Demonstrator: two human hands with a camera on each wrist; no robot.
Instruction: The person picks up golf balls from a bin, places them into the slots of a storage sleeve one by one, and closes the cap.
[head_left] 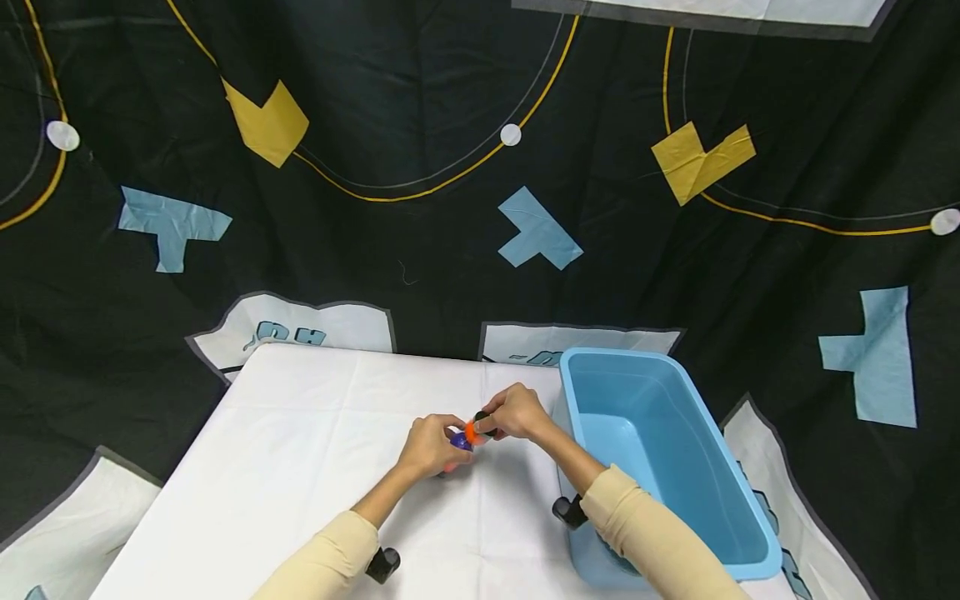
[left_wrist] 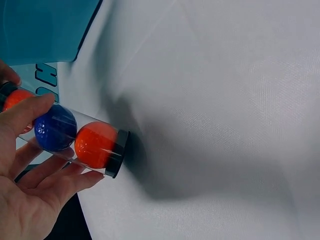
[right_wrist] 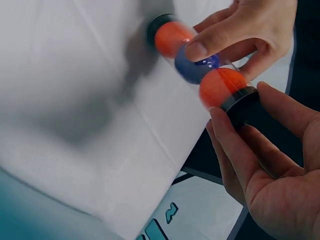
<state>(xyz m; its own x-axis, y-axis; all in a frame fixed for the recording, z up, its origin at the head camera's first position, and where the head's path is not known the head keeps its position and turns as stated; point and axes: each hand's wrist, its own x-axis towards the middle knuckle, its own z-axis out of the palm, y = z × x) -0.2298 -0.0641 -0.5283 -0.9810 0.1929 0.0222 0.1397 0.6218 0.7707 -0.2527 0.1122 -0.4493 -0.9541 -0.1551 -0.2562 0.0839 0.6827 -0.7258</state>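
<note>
Over the white table, my left hand grips a clear plastic tube around its middle, thumb on one side and fingers underneath. Inside the tube sit a blue ball and an orange ball, with a second orange ball at the opposite end. A black cap covers the end away from my right hand. My right hand pinches the other black cap between thumb and fingertips, at the tube's near end in the right wrist view. The tube is held tilted.
A light blue plastic bin stands on the table just right of both hands, below the right forearm. The white table has creases in its cover. Behind it hangs a black printed cloth. Black camera mounts hang under the wrists.
</note>
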